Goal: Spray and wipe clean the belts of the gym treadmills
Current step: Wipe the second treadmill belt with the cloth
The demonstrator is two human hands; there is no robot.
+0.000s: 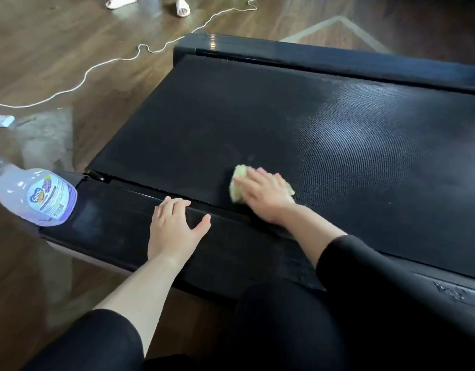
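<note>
The left hand (174, 226) lies flat and open on the near side rail (113, 212) of the treadmill, with its fingers spread. Just past it, the right hand (265, 194) presses a yellow cloth (237, 183) onto the black belt (257, 116), fingers laid flat on top. A spray bottle (40, 196) lies on its side at the left end of the rail. Farther off, a white cord (97, 68) winds over the wood floor (43, 49). At the very top stand two feet in white slippers (182, 8).

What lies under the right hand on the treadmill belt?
A yellow cloth, pressed flat onto the black belt by the right hand. Its edges stick out on both sides; the hand covers its middle.
</note>
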